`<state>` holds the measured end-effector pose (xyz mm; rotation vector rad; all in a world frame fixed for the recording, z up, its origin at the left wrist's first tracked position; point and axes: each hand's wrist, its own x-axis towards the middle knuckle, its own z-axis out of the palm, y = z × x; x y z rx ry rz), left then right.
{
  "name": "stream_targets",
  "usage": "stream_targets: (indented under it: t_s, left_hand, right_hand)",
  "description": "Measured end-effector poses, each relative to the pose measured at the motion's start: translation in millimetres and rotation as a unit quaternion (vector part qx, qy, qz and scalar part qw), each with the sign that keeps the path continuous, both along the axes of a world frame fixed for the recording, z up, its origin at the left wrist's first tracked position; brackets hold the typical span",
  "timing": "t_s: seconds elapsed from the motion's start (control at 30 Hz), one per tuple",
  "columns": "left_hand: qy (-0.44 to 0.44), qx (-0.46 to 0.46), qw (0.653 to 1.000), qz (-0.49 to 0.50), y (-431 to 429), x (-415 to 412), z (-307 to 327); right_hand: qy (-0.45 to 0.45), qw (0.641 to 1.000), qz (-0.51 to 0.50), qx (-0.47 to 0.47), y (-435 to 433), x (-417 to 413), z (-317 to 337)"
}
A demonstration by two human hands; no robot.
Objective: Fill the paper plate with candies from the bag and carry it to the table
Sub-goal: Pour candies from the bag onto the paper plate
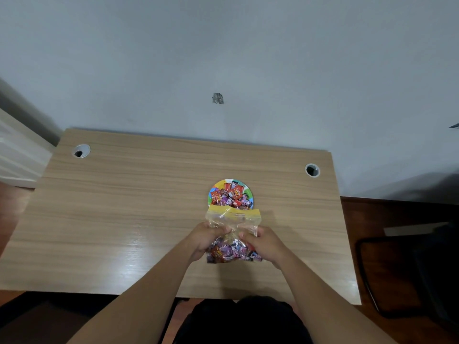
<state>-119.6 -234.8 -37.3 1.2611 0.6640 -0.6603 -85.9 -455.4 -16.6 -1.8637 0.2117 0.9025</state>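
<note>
Both hands, left hand (206, 238) and right hand (263, 240), pinch the clear yellow-topped zip bag (233, 219) closed-fisted; tipping gently should keep wrapped candies (232, 194) inside the colourful round paper plate (211, 196)

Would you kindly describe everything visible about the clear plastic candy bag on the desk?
The clear plastic zip bag with a yellow seal strip lies on the light wooden desk, its mouth end toward the colourful paper plate and overlapping the plate's near rim. Its crinkled upper part looks empty; wrapped candies, red, purple and pink, bunch at the near end. The left hand and right hand pinch its middle from either side.
</note>
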Motion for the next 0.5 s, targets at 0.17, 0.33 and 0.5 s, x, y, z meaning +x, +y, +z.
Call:
stream_targets:
  t_s: [0.17,0.33,0.5]
  left_hand:
    - [0.002,0.005,1.000,-0.006,-2,3,4]
    - [-0.012,-0.003,1.000,-0.015,-1,5,12]
    - [-0.056,-0.034,0.998,-0.005,5,6,27]
  right_hand:
    - [-0.001,1.000,-0.001,0.002,-1,0,6]
    - [-0.004,1.000,-0.001,-0.013,-1,2,8]
    - [-0.002,0.999,-0.016,-0.032,-2,5,18]
